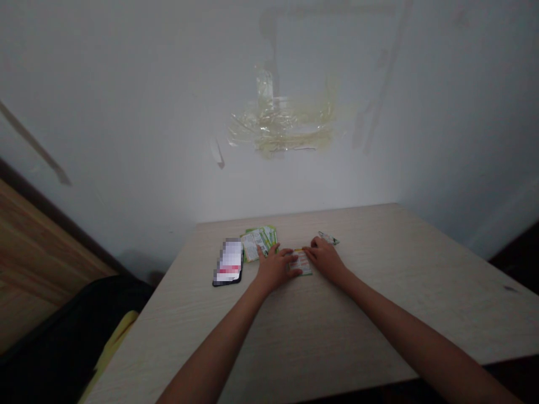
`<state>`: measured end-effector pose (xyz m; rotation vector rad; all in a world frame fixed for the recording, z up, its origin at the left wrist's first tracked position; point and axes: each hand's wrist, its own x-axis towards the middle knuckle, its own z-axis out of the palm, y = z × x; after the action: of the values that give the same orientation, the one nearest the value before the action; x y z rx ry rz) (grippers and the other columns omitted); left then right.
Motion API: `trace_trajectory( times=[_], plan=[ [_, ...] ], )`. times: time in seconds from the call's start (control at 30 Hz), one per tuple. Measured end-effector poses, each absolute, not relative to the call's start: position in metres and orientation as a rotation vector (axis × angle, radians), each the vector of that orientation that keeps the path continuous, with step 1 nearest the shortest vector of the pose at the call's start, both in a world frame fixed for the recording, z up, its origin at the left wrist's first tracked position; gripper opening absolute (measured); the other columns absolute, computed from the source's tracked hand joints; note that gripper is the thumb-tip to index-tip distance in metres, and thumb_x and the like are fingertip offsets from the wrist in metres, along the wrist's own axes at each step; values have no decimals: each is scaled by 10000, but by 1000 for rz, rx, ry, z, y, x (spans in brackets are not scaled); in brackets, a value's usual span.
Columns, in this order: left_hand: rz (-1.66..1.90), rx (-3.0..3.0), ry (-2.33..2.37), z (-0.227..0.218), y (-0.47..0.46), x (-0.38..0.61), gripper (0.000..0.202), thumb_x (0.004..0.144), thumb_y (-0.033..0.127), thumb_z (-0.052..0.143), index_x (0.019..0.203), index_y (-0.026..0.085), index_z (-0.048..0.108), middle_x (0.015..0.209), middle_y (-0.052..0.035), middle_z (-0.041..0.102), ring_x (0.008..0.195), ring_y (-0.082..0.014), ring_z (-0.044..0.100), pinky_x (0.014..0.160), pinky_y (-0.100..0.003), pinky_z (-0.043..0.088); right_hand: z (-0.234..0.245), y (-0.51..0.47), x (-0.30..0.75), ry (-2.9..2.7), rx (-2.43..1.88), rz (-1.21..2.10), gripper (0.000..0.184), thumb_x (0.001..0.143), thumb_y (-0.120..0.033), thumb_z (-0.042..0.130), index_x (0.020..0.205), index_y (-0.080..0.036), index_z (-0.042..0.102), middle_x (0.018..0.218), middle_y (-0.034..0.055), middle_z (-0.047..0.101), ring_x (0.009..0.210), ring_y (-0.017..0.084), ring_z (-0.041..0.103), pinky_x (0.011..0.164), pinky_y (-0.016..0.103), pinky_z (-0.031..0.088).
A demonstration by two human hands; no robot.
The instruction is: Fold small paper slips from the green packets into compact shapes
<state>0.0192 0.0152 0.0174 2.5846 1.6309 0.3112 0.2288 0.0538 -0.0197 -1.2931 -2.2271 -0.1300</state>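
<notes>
On the table lies a small printed paper [302, 264], white with a green lower edge and a yellow-red top edge. My left hand [274, 268] rests with spread fingers over its left side. At its upper right, my right hand [327, 260] has curled fingers pressed together on the edge. Several similar green-and-white printed papers [255, 242] lie overlapping just beyond my left hand. A small crumpled or folded green-and-white piece [330, 238] sits behind my right hand, which partly hides it. The print is too small to read.
A phone [228, 262] with a blurred screen lies left of my left hand. The pale wooden table [357, 353] meets a wall [177, 112] with peeling clear tape [282, 123]. A dark item [84, 320] and yellow cloth [113, 342] are beside the table's left edge.
</notes>
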Motion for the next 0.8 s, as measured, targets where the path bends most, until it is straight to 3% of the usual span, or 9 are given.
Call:
trace_trajectory(
  times=[0.2,0.4,0.6,0.8],
  plan=[
    [306,2576,1636,17,15,20,451,798,629,552,1205,436,581,1374,30,542,1362,-367,303,1008,-804,9,-19,54,229,-2190,-1267,-59,256,938,-324,506,1031,-221,721,885,89,553,827,208,500,761,340,413],
    [299,2588,1636,17,15,20,457,804,635,540,1215,437,568,1366,30,547,1366,-358,301,1018,-795,-1,-14,51,232,-2182,-1221,26,273,946,-330,491,980,-202,731,866,80,572,815,194,519,760,333,423],
    [329,2561,1636,16,15,20,437,794,617,572,1189,432,588,1348,29,563,1366,-354,300,1020,-784,-43,-14,51,235,-2153,-1172,115,270,909,-293,546,766,-180,745,851,82,598,825,189,546,805,341,443],
    [329,2552,1659,16,15,20,451,788,639,557,1189,435,590,1346,22,567,1367,-360,299,1018,-783,-57,-12,47,235,-2235,-1065,171,255,907,-255,537,791,-183,752,883,81,617,843,178,558,810,329,455]
  ],
)
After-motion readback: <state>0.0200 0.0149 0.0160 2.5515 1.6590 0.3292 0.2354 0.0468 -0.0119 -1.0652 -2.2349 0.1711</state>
